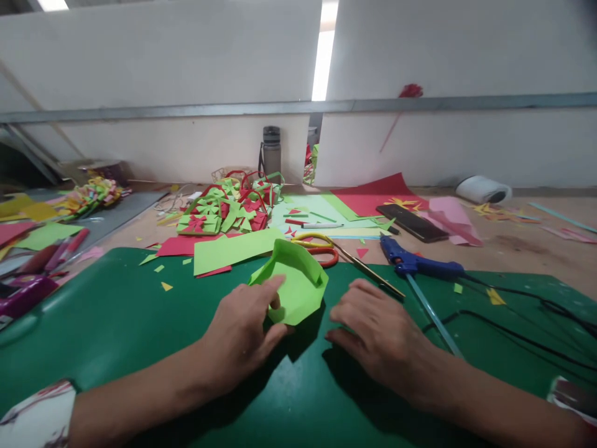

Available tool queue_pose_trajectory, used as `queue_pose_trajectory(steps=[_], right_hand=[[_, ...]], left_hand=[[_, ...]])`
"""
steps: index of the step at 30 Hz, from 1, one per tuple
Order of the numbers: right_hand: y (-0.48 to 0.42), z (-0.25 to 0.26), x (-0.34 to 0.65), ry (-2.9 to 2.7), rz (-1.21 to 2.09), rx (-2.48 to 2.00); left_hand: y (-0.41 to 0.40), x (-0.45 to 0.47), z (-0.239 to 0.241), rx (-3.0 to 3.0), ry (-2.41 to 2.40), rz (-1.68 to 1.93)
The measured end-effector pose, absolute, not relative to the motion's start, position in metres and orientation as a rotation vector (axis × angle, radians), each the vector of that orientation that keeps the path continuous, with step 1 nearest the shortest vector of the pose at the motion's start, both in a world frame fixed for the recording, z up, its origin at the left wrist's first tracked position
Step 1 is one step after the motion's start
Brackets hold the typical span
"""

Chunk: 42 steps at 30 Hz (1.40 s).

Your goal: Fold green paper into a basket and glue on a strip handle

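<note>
A folded light green paper piece (295,283) stands partly upright on the dark green cutting mat (116,323). My left hand (242,333) grips its near left edge, thumb and fingers pinched on the paper. My right hand (377,333) rests palm down on the mat just right of the paper, fingers loosely curled and holding nothing, a short gap from the paper's edge.
Scissors with red and yellow handles (326,249) and a blue glue gun (415,264) with black cord lie behind my hands. A flat green sheet (233,249), a pile of green and red paper shapes (224,211), a phone (410,222), a grey bottle (271,149) and paper scraps cover the table.
</note>
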State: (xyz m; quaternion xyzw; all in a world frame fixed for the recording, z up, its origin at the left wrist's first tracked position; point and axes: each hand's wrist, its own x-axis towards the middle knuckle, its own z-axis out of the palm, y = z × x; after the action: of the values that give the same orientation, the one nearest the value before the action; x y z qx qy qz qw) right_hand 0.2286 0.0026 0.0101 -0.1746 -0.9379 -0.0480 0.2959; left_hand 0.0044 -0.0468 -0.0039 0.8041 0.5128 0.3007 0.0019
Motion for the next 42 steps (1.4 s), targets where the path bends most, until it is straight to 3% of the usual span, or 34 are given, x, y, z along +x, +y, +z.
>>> queue_pose_trajectory(steps=[12,21,42], right_hand=[[0.009,0.019,0.229,-2.856,-0.198,-0.602],[0.013,0.035,0.215,-3.016,-0.152,-0.769],[0.010,0.015,0.203,-2.826,-0.430,-0.844]], left_hand=[[-0.068,0.011,-0.010,2.817,1.176,0.752],[-0.065,0.008,-0.005,2.457,1.307,0.847],[-0.047,0.011,-0.001,2.030,1.504,0.835]])
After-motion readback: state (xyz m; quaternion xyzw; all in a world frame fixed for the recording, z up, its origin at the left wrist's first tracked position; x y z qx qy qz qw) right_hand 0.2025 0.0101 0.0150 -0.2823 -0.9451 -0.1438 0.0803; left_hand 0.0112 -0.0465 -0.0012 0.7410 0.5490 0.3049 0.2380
